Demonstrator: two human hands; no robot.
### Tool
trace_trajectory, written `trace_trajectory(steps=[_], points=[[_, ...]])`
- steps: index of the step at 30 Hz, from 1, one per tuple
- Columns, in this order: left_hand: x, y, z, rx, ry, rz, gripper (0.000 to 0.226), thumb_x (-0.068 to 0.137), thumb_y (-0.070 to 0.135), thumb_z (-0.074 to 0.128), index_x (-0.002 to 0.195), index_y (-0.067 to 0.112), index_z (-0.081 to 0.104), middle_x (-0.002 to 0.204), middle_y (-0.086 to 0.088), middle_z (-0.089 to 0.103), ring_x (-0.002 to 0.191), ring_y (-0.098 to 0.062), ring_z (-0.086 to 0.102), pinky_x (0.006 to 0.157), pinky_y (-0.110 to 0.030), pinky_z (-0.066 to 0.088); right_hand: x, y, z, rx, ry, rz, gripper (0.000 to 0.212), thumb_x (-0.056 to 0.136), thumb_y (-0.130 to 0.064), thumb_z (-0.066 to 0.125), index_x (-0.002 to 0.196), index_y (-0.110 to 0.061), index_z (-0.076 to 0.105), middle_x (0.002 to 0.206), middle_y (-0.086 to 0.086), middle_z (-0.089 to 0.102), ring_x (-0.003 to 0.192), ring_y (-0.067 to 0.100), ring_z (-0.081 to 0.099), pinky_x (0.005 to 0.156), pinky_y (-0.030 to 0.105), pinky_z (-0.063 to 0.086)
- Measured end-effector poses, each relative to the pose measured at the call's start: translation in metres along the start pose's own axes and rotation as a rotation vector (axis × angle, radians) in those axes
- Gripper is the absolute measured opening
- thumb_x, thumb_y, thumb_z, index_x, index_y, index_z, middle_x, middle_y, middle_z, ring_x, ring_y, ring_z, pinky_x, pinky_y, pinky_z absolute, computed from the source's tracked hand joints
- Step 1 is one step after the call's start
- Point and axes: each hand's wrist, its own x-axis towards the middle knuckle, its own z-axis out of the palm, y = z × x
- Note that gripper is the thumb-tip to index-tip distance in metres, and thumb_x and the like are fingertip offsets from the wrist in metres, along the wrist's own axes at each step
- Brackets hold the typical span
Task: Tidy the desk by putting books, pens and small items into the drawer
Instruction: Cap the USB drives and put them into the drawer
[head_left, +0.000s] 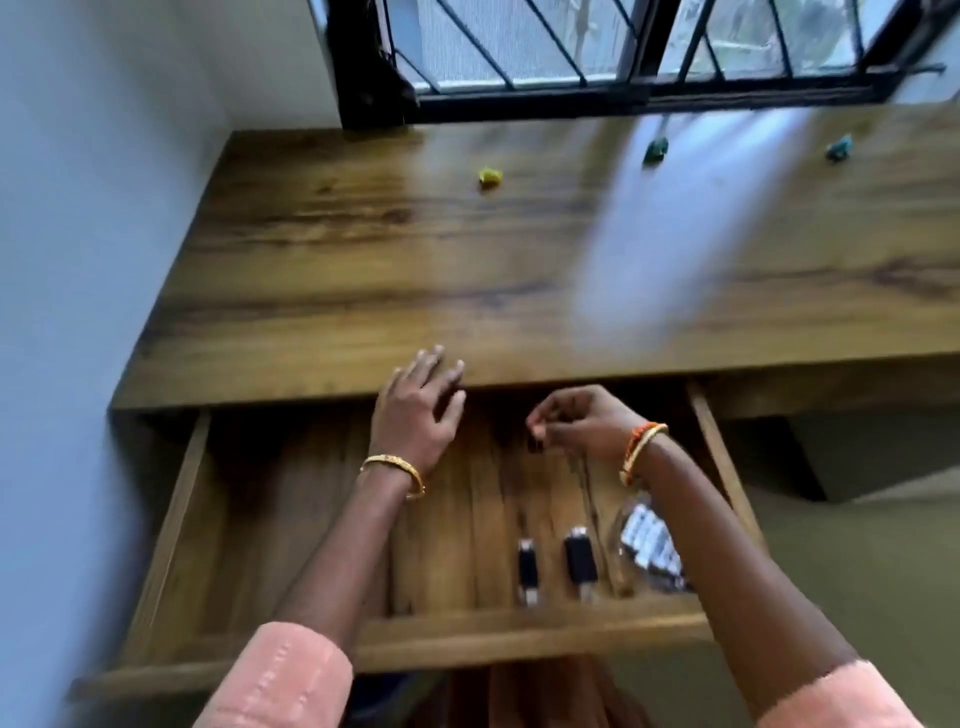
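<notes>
The wooden drawer (171, 525) is pulled out under the desk (363, 270). Two small black items (527, 566) (579, 558) lie near its front, beside a clear packet of small silver pieces (649, 540). My left hand (421, 410) hovers with fingers spread over the drawer's back, fingertips at the desk edge. My right hand (576, 421) is over the drawer's middle, fingers curled with fingertips pinched together; whether it holds anything is blurred. On the desktop lie a yellow small item (490, 176), a green one (654, 150) and a blue one (839, 148).
A wall (78, 260) runs along the desk's left side. A barred window (623, 47) stands behind the desk. The drawer's left half shows bare wood. The frame is motion-blurred.
</notes>
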Motion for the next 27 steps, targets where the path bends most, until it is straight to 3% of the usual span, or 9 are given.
trace_trajectory(steps=[6, 8, 11, 16, 20, 23, 27], points=[[-0.054, -0.036, -0.020, 0.149, -0.038, -0.023, 0.059, 0.089, 0.021, 0.055, 0.145, 0.022, 0.035, 0.157, -0.001, 0.021, 0.146, -0.019, 0.017, 0.117, -0.041, 0.014, -0.044, 0.044, 0.070, -0.513, -0.069, 0.144, 0.009, 0.077, -0.013, 0.075, 0.075, -0.019, 0.070, 0.075, -0.002, 0.066, 0.070, 0.007, 0.059, 0.068, 0.021, 0.047], [-0.057, -0.038, -0.026, 0.179, -0.066, -0.012, 0.063, 0.089, 0.018, 0.054, 0.147, 0.018, 0.030, 0.158, 0.001, 0.018, 0.146, -0.017, 0.015, 0.117, -0.040, 0.012, -0.045, 0.048, 0.094, -0.669, -0.069, 0.151, 0.008, 0.077, -0.016, 0.075, 0.085, -0.016, 0.073, 0.081, -0.003, 0.068, 0.077, 0.009, 0.061, 0.072, 0.021, 0.046], [-0.051, -0.036, -0.035, 0.145, -0.105, -0.010, 0.062, 0.089, 0.015, 0.053, 0.146, 0.019, 0.029, 0.157, 0.002, 0.019, 0.146, -0.017, 0.014, 0.118, -0.040, 0.012, -0.042, 0.049, 0.110, -0.793, -0.062, 0.189, 0.012, 0.078, -0.016, 0.074, 0.091, -0.016, 0.074, 0.092, 0.001, 0.071, 0.087, 0.014, 0.063, 0.081, 0.028, 0.052], [-0.059, -0.031, -0.038, 0.171, -0.167, -0.021, 0.060, 0.090, 0.019, 0.054, 0.145, 0.018, 0.031, 0.159, 0.000, 0.008, 0.147, -0.017, 0.008, 0.118, -0.041, 0.014, -0.043, 0.057, 0.120, -0.942, -0.059, 0.216, 0.017, 0.077, -0.021, 0.075, 0.094, -0.020, 0.073, 0.101, 0.001, 0.071, 0.104, 0.022, 0.060, 0.101, 0.040, 0.039], [-0.090, -0.017, -0.035, 0.036, -0.148, -0.165, 0.057, 0.091, 0.022, 0.055, 0.143, 0.020, 0.033, 0.159, -0.004, 0.013, 0.146, -0.019, 0.012, 0.113, -0.038, 0.028, -0.046, 0.063, 0.119, -0.963, -0.034, 0.196, 0.018, 0.077, -0.023, 0.075, 0.094, -0.019, 0.073, 0.100, 0.003, 0.071, 0.104, 0.024, 0.060, 0.097, 0.038, 0.040], [-0.119, -0.005, -0.037, -0.014, -0.182, -0.290, 0.052, 0.091, 0.028, 0.055, 0.140, 0.022, 0.037, 0.158, -0.003, 0.016, 0.145, -0.020, 0.018, 0.108, -0.038, 0.035, -0.052, 0.063, 0.119, -0.872, -0.045, 0.166, 0.017, 0.082, -0.019, 0.070, 0.098, -0.016, 0.072, 0.103, 0.006, 0.069, 0.099, 0.023, 0.063, 0.083, 0.028, 0.048], [-0.163, 0.013, -0.032, -0.004, -0.144, -0.298, 0.042, 0.094, 0.039, 0.049, 0.132, 0.022, 0.048, 0.150, -0.002, 0.034, 0.135, -0.019, 0.036, 0.105, -0.034, 0.038, -0.077, 0.048, 0.121, -0.722, 0.092, 0.050, 0.019, 0.091, -0.022, 0.059, 0.106, -0.014, 0.067, 0.104, 0.006, 0.066, 0.090, 0.018, 0.060, 0.074, 0.022, 0.045]])
